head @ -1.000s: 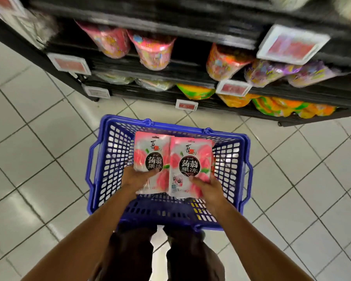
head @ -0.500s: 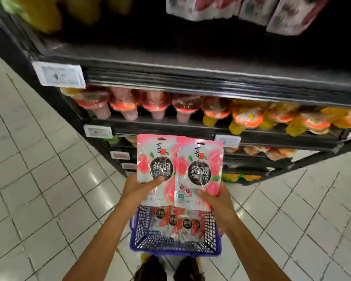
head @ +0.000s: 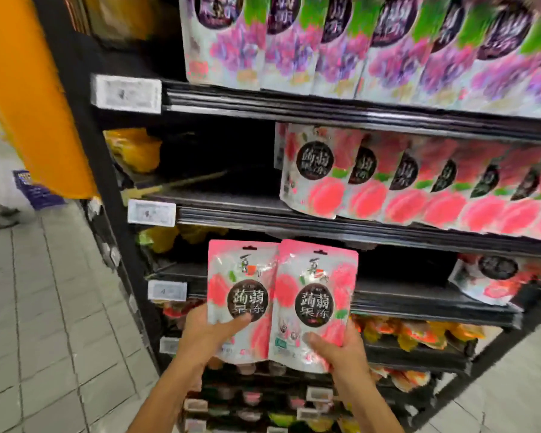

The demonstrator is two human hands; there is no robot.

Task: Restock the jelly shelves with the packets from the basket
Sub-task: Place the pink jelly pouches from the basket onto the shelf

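hands [head: 275, 337] raised side by side, each gripping a pink packet [head: 314, 303].

Illegible price labels [head: 126, 93] on jelly shelves [head: 294, 107]

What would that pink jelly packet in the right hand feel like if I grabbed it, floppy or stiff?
Probably fairly stiff: the pink packet stands upright though the right hand grips only its bottom edge. It is likely light too, since a thumb and fingers carry it alone. Its shiny film looks a bit slippery, so pinch firmly.
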